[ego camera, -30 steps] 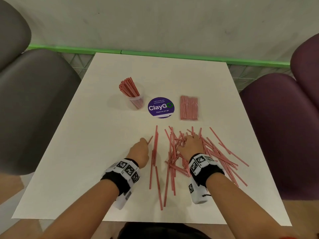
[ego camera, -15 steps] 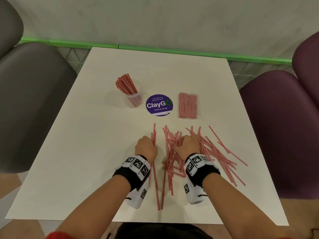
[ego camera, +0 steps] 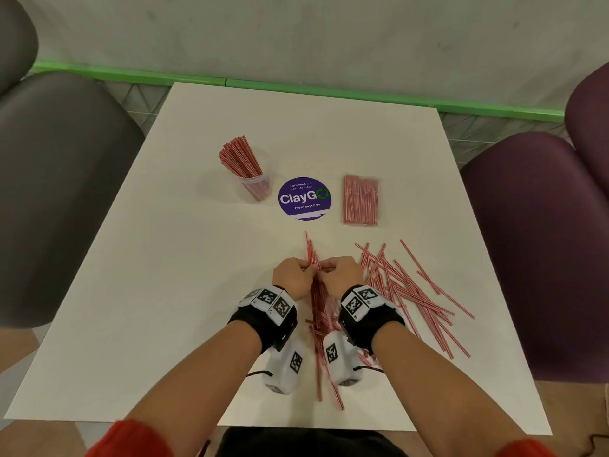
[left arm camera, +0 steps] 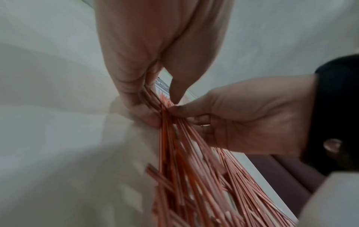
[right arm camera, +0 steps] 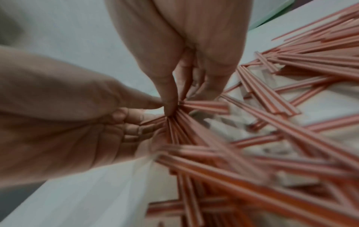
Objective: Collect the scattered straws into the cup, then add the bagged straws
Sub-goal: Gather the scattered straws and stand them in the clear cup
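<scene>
**Both hands pinching a gathered bunch of straws**

I have my left hand (ego camera: 291, 275) and my right hand (ego camera: 342, 275) pressed close together near the middle of the white desk (ego camera: 164, 291), thumbs almost touching. Between them I grasp one gathered bunch of straws (ego camera: 314, 258): on the left wrist view my left hand (left arm camera: 147, 61) curls its fingers (left arm camera: 136, 106) round the red-and-white stems, while my right hand (left arm camera: 242, 116) pinches the same bunch (left arm camera: 174, 145) from the other side. The right wrist view shows the same from its side, my right hand (right arm camera: 184, 53) pinching down on the stems (right arm camera: 178, 127) and my left hand (right arm camera: 77, 122) cupped against them. The bunch pokes out beyond my knuckles and runs back between my wrists toward me, fanning out on the desk.

Just to the right of my right hand lie the scattered straws (ego camera: 412, 291), crossing one another in a loose pile on the desk.

Beyond my hands and a little to the left stands the clear plastic cup (ego camera: 255, 184), upright, with a sheaf of straws leaning leftward in it. Straight ahead of my hands is a round purple ClayGo sticker (ego camera: 304, 198). Beyond my right hand, just beside the sticker, the bagged straws (ego camera: 361, 199) lie flat.

A grey chair (ego camera: 59, 192) sits left of my hands, a purple chair (ego camera: 540, 242) right.
</scene>
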`<move>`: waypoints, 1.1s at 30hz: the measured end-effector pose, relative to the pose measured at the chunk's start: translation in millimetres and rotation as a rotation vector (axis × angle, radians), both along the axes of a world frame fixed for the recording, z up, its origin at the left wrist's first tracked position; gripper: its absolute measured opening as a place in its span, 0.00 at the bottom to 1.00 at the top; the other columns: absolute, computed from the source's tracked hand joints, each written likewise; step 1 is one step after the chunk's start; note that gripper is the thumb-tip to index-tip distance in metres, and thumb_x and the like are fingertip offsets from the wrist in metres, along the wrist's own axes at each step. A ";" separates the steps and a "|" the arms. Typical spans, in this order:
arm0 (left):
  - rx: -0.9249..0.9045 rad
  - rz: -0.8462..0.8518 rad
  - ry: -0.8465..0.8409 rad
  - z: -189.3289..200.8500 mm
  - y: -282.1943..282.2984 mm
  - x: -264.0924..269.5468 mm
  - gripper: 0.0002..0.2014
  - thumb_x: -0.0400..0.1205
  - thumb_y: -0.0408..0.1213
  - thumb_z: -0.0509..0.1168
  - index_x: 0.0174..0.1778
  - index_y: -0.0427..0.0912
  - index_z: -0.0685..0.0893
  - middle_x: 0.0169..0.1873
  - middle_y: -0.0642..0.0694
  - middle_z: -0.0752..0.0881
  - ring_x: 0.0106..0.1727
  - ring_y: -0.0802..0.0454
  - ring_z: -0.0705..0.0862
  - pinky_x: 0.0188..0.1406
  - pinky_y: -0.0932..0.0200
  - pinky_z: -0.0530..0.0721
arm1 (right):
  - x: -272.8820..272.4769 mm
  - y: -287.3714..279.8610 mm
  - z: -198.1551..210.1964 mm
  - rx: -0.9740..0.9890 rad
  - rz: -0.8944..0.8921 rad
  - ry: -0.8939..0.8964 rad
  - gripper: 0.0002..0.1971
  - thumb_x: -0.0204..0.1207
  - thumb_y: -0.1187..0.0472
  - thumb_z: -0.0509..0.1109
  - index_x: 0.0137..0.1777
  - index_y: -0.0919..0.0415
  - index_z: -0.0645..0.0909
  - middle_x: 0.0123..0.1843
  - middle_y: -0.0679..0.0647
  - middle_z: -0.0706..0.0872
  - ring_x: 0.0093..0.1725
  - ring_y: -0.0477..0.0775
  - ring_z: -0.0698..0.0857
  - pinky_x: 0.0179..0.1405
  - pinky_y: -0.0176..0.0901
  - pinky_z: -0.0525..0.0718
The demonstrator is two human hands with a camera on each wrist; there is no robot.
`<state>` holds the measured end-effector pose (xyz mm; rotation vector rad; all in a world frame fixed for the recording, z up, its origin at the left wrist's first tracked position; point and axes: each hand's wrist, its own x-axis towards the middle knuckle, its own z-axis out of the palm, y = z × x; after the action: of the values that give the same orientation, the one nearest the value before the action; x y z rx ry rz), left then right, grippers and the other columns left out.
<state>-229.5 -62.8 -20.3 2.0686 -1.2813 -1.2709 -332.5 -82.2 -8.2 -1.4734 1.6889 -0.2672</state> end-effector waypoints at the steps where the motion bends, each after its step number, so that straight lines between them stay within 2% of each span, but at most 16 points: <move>1: 0.003 0.020 0.034 -2.8 -0.4 1.0 0.15 0.83 0.41 0.60 0.49 0.36 0.89 0.46 0.36 0.90 0.52 0.39 0.87 0.52 0.55 0.81 | 0.6 -0.6 -0.3 -0.005 0.000 0.002 0.13 0.74 0.65 0.69 0.58 0.61 0.87 0.54 0.61 0.91 0.54 0.58 0.88 0.49 0.37 0.81; 3: -0.001 0.060 0.092 -7.5 -0.5 1.4 0.13 0.82 0.40 0.62 0.48 0.36 0.89 0.46 0.35 0.91 0.51 0.38 0.88 0.57 0.50 0.84 | 1.7 -1.5 -1.9 -0.020 0.021 0.025 0.13 0.75 0.65 0.68 0.58 0.60 0.87 0.55 0.60 0.91 0.55 0.58 0.88 0.54 0.40 0.84; 6: -0.002 0.105 0.165 -14.0 -1.1 2.0 0.12 0.81 0.38 0.62 0.45 0.35 0.89 0.45 0.32 0.90 0.51 0.34 0.87 0.58 0.42 0.84 | 3.5 -0.3 -1.1 -0.049 0.051 0.028 0.14 0.76 0.67 0.67 0.60 0.63 0.85 0.58 0.62 0.89 0.58 0.58 0.87 0.60 0.41 0.81; 10: 0.000 0.151 0.262 -11.9 -0.7 -1.4 0.12 0.82 0.38 0.61 0.50 0.38 0.89 0.49 0.34 0.90 0.55 0.36 0.87 0.61 0.43 0.83 | 4.7 1.2 -0.6 -0.092 0.030 0.022 0.14 0.77 0.68 0.66 0.59 0.62 0.86 0.56 0.63 0.90 0.58 0.61 0.87 0.61 0.47 0.83; 12: 0.000 0.149 0.259 -7.1 0.0 -4.4 0.15 0.84 0.39 0.58 0.54 0.35 0.87 0.52 0.34 0.89 0.56 0.36 0.86 0.61 0.46 0.83 | 5.0 1.0 -3.2 -0.098 -0.010 -0.014 0.14 0.77 0.67 0.66 0.59 0.62 0.86 0.56 0.63 0.90 0.58 0.60 0.87 0.60 0.46 0.83; 15: -0.004 0.171 0.255 -4.1 -0.9 -9.1 0.19 0.85 0.42 0.55 0.55 0.31 0.84 0.51 0.32 0.87 0.56 0.35 0.85 0.58 0.48 0.82 | 6.3 1.5 -5.3 -0.080 -0.072 -0.087 0.14 0.78 0.66 0.66 0.61 0.61 0.85 0.59 0.60 0.89 0.62 0.57 0.86 0.61 0.39 0.80; 19: 0.015 0.354 0.354 -7.6 -8.1 -12.7 0.25 0.84 0.48 0.56 0.67 0.28 0.70 0.61 0.35 0.81 0.62 0.38 0.82 0.66 0.43 0.80 | 12.4 1.9 0.2 -0.100 -0.078 -0.136 0.14 0.79 0.66 0.63 0.61 0.61 0.85 0.60 0.62 0.88 0.61 0.60 0.85 0.59 0.42 0.81; 22: -0.006 0.462 0.474 -35.3 -18.5 -10.3 0.35 0.77 0.58 0.55 0.66 0.27 0.72 0.61 0.30 0.82 0.60 0.37 0.84 0.64 0.40 0.82 | 17.4 2.8 5.4 -0.086 -0.006 -0.175 0.18 0.79 0.70 0.60 0.64 0.59 0.83 0.61 0.62 0.88 0.62 0.61 0.84 0.54 0.35 0.76; 24: -0.002 0.477 0.484 -51.0 -24.7 -7.6 0.34 0.78 0.57 0.53 0.65 0.28 0.74 0.59 0.30 0.84 0.59 0.37 0.84 0.63 0.39 0.82 | 19.0 1.5 7.3 -0.073 -0.021 -0.219 0.21 0.77 0.73 0.60 0.66 0.58 0.82 0.62 0.61 0.88 0.63 0.58 0.84 0.55 0.33 0.75; 27: -0.010 0.446 0.442 -28.3 -21.6 -6.0 0.26 0.84 0.49 0.51 0.64 0.28 0.75 0.59 0.30 0.84 0.59 0.35 0.84 0.64 0.39 0.81 | 19.3 -1.4 12.4 -0.078 -0.090 -0.240 0.24 0.75 0.72 0.62 0.70 0.57 0.78 0.52 0.60 0.91 0.57 0.53 0.85 0.59 0.31 0.74; 29: -0.034 0.455 0.448 -18.1 -19.4 -3.8 0.25 0.85 0.47 0.51 0.65 0.28 0.73 0.61 0.28 0.82 0.61 0.33 0.82 0.65 0.37 0.80 | 19.6 -4.0 15.3 -0.121 -0.112 -0.243 0.24 0.74 0.68 0.68 0.70 0.56 0.78 0.45 0.58 0.92 0.51 0.50 0.87 0.61 0.35 0.78; 31: -0.058 0.483 0.432 -7.4 -17.3 -0.6 0.23 0.86 0.44 0.50 0.67 0.28 0.70 0.64 0.28 0.79 0.65 0.32 0.80 0.68 0.37 0.77 | 20.1 -6.8 17.9 -0.152 -0.140 -0.240 0.24 0.69 0.64 0.75 0.67 0.55 0.80 0.40 0.54 0.92 0.45 0.48 0.88 0.57 0.38 0.83; 33: -0.101 0.514 0.403 2.2 -16.2 4.0 0.21 0.87 0.43 0.49 0.68 0.28 0.69 0.64 0.30 0.79 0.65 0.34 0.79 0.68 0.41 0.77 | 19.9 -9.2 18.8 -0.159 -0.155 -0.271 0.24 0.65 0.60 0.79 0.63 0.56 0.83 0.35 0.50 0.88 0.39 0.46 0.85 0.52 0.39 0.84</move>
<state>-225.5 -79.0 -18.1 1.7851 -0.5736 -1.2565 -312.6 -91.4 10.6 -1.3506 1.5905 -0.6685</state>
